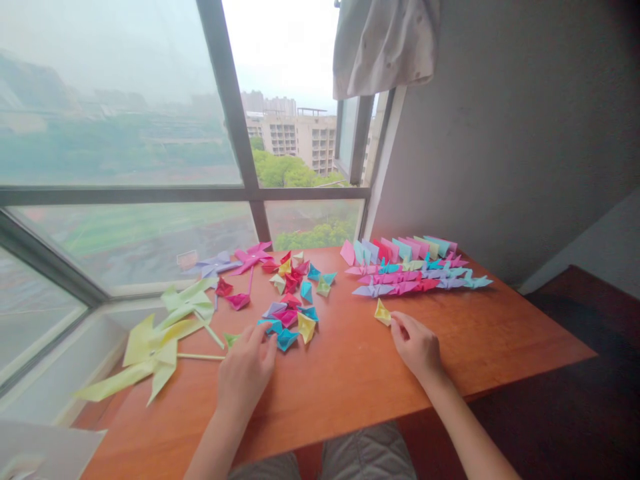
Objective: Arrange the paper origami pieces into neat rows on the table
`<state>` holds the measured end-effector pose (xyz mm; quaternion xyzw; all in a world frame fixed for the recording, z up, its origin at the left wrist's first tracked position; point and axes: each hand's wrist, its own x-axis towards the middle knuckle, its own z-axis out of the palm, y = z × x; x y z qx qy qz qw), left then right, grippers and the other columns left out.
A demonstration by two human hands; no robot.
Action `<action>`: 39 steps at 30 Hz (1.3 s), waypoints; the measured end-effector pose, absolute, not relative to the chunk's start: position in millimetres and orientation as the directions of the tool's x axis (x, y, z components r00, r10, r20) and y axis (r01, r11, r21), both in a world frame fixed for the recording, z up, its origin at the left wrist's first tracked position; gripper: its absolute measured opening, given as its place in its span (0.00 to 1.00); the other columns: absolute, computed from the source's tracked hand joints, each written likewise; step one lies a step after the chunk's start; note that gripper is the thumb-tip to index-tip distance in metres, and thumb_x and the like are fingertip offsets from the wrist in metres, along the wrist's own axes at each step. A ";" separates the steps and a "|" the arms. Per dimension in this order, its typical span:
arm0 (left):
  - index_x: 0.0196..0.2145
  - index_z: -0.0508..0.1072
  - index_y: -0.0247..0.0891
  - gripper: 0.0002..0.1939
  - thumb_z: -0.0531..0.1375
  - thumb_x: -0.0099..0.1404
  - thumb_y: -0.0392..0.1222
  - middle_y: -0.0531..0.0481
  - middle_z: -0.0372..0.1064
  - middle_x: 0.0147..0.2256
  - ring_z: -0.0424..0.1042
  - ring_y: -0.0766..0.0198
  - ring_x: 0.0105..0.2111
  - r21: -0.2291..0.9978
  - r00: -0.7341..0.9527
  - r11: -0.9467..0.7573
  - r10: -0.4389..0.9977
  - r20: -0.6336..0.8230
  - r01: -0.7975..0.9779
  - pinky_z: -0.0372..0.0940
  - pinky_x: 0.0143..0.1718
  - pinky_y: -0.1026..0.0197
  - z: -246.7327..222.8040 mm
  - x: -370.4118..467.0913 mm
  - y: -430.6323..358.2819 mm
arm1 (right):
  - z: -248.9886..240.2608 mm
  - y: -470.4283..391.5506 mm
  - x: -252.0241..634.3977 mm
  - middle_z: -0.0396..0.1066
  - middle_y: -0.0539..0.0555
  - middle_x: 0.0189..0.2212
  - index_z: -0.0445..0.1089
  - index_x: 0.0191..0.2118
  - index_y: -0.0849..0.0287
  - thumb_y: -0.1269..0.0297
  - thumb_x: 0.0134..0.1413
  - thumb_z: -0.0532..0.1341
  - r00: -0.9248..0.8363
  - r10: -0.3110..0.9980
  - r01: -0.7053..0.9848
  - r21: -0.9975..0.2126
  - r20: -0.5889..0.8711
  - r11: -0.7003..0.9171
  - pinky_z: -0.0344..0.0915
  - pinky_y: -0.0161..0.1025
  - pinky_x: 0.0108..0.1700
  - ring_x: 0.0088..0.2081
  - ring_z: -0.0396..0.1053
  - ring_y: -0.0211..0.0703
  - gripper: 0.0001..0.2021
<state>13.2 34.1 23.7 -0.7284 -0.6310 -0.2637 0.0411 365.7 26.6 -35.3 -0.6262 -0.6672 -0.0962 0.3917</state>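
Observation:
My right hand (pixel 416 343) pinches the edge of a yellow paper boat (pixel 383 313) on the right half of the wooden table. Over to the left, my left hand (pixel 247 367) has its fingers curled at a blue paper boat (pixel 270 325), thumb and fingertips closed on its near side. A loose cluster of folded boats lies beside it, among them another blue boat (pixel 287 340), a yellow boat (pixel 307 327) and a magenta boat (pixel 285 316). Partly hidden behind my left hand is a green boat (pixel 231 339).
Paper pinwheels, including a yellow one (pixel 153 353), a green one (pixel 189 301) and a pink one (pixel 251 257), lie along the window side. Rows of paper cranes (pixel 403 287) and folded papers (pixel 400 249) stand at the back right. The table (pixel 345 393) ends near my lap.

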 end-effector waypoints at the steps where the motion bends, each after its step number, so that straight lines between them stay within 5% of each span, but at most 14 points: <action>1: 0.44 0.72 0.41 0.11 0.54 0.68 0.43 0.49 0.73 0.34 0.73 0.58 0.32 0.249 0.084 -0.205 0.902 0.424 0.947 0.62 0.29 0.62 23.5 8.9 34.3 | -35.5 26.9 365.8 0.78 0.57 0.39 0.75 0.43 0.59 0.64 0.63 0.54 0.091 0.758 0.910 -0.362 0.646 0.200 0.68 0.38 0.40 0.36 0.76 0.45 0.13; 11: 0.38 0.73 0.43 0.09 0.53 0.69 0.42 0.51 0.75 0.35 0.75 0.59 0.34 0.209 0.191 -0.310 0.873 0.448 0.927 0.63 0.30 0.63 14.0 2.2 27.9 | -39.0 28.7 367.9 0.78 0.57 0.38 0.76 0.42 0.59 0.63 0.64 0.54 0.081 0.751 0.905 -0.364 0.656 0.220 0.70 0.37 0.40 0.34 0.76 0.43 0.14; 22: 0.35 0.73 0.41 0.09 0.55 0.68 0.44 0.52 0.71 0.29 0.68 0.64 0.25 0.553 0.135 -0.389 0.886 0.444 0.737 0.63 0.29 0.64 12.1 0.0 22.0 | -23.4 14.8 340.8 0.75 0.55 0.33 0.72 0.44 0.58 0.69 0.64 0.54 -0.127 0.739 0.822 -0.348 0.661 0.452 0.68 0.37 0.39 0.33 0.73 0.41 0.09; 28: 0.32 0.73 0.39 0.09 0.55 0.68 0.40 0.51 0.71 0.29 0.69 0.64 0.27 0.662 0.259 -0.399 0.917 0.304 0.634 0.63 0.30 0.64 11.2 29.9 7.2 | -11.0 -18.0 271.2 0.73 0.55 0.36 0.66 0.52 0.58 0.67 0.62 0.57 -0.359 0.724 0.634 -0.415 0.590 0.652 0.67 0.37 0.39 0.37 0.71 0.43 0.13; 31: 0.32 0.73 0.39 0.08 0.55 0.67 0.39 0.51 0.70 0.28 0.69 0.64 0.28 0.696 0.316 -0.399 0.914 0.252 0.597 0.62 0.30 0.64 11.6 44.7 1.7 | -7.5 -25.3 254.8 0.72 0.53 0.33 0.68 0.47 0.56 0.69 0.62 0.56 -0.430 0.719 0.619 -0.402 0.545 0.675 0.65 0.37 0.36 0.34 0.69 0.42 0.10; 34: 0.36 0.74 0.39 0.07 0.55 0.68 0.39 0.50 0.71 0.30 0.69 0.64 0.28 0.746 0.335 -0.394 0.911 0.241 0.537 0.63 0.30 0.65 9.6 51.9 -0.6 | -5.8 -25.0 257.7 0.69 0.52 0.29 0.69 0.37 0.56 0.72 0.63 0.54 -0.429 0.728 0.626 -0.405 0.534 0.666 0.63 0.36 0.35 0.32 0.67 0.40 0.08; 39: 0.46 0.72 0.40 0.11 0.54 0.70 0.43 0.48 0.75 0.35 0.71 0.64 0.28 0.789 0.305 -0.368 0.922 0.240 0.492 0.65 0.31 0.64 3.8 51.2 -1.8 | -3.8 -19.9 294.8 0.69 0.52 0.30 0.68 0.38 0.57 0.73 0.64 0.53 -0.227 0.760 0.664 -0.475 0.609 0.578 0.64 0.35 0.36 0.33 0.67 0.39 0.07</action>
